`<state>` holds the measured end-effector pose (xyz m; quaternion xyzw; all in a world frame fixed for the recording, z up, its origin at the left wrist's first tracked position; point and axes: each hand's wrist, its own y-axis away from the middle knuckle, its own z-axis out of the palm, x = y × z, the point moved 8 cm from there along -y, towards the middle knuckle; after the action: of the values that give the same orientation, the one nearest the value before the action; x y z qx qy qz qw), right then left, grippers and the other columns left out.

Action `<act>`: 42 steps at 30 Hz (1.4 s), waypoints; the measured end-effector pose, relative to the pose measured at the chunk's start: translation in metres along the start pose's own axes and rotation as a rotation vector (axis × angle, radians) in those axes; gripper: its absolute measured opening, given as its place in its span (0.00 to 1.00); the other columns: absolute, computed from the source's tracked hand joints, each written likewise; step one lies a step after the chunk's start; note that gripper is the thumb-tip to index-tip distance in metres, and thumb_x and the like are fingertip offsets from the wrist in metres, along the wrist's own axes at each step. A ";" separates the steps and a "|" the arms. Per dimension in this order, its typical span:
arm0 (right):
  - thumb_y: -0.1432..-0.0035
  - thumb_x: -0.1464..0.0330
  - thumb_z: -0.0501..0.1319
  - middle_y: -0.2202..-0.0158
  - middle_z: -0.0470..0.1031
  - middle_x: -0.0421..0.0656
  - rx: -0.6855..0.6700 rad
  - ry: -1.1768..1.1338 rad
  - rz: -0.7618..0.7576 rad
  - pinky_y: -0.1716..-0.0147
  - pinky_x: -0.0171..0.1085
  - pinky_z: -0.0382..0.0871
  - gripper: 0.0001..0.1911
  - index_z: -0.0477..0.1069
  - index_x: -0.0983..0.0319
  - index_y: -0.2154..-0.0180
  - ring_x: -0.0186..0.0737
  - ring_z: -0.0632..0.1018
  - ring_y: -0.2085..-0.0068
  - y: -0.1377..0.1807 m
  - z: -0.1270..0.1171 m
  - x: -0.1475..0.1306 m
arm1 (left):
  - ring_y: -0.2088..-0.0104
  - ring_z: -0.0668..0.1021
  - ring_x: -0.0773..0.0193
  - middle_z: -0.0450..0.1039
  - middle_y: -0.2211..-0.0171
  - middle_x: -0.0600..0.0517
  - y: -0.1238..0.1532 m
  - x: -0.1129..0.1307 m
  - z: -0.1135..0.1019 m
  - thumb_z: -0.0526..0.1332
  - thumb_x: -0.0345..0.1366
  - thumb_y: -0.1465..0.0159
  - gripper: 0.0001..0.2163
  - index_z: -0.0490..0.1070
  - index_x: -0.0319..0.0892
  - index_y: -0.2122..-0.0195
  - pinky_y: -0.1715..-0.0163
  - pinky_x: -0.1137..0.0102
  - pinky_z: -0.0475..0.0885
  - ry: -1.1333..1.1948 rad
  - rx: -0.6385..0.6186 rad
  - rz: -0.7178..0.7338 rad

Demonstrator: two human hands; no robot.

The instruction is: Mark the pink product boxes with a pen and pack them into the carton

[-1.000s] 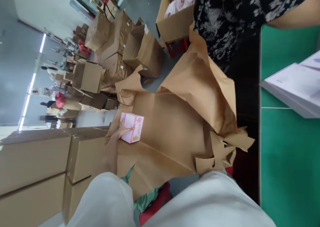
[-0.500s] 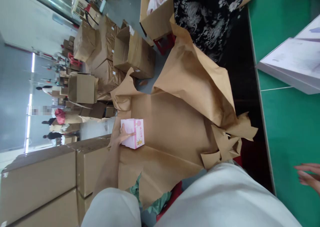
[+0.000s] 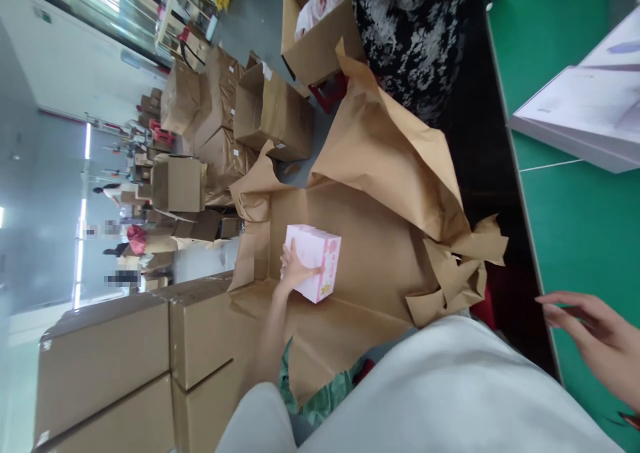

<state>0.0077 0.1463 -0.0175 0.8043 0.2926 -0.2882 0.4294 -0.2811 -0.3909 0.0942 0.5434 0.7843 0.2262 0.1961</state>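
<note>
My left hand (image 3: 295, 270) presses its spread fingers against the side of a pink and white printed box (image 3: 315, 263). The box rests on a large, crumpled sheet of brown kraft paper (image 3: 360, 240), which has torn, folded pieces at its right end. My right hand (image 3: 585, 326) comes in at the right edge, above the green table surface (image 3: 585, 240). Its fingers are apart, and it holds nothing. White sleeves cover the bottom of the view.
Stacked cardboard cartons (image 3: 100, 366) stand at lower left. A co-worker in a black floral garment (image 3: 415, 33) is at top. Nearby are an open carton of pink-and-white packages (image 3: 315, 40) and a white booklet (image 3: 575, 106). Further cartons crowd the floor beyond.
The pink box has slid rightward across the paper with my left hand on it. My right hand has entered from the right edge and moved further in over the green surface.
</note>
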 end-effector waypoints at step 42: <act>0.26 0.51 0.55 0.64 0.87 0.40 -0.045 -0.473 -0.179 0.58 0.41 0.82 0.24 0.87 0.54 0.48 0.46 0.85 0.64 0.204 -0.112 -0.163 | 0.56 0.85 0.49 0.83 0.60 0.46 0.374 0.299 0.124 0.88 0.51 0.58 0.34 0.78 0.41 0.55 0.54 0.57 0.82 0.659 -1.038 0.968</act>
<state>0.0699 0.1122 0.2574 0.6758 0.2604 -0.4983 0.4767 -0.0261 0.0230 0.1867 0.5684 0.2717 0.7742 0.0616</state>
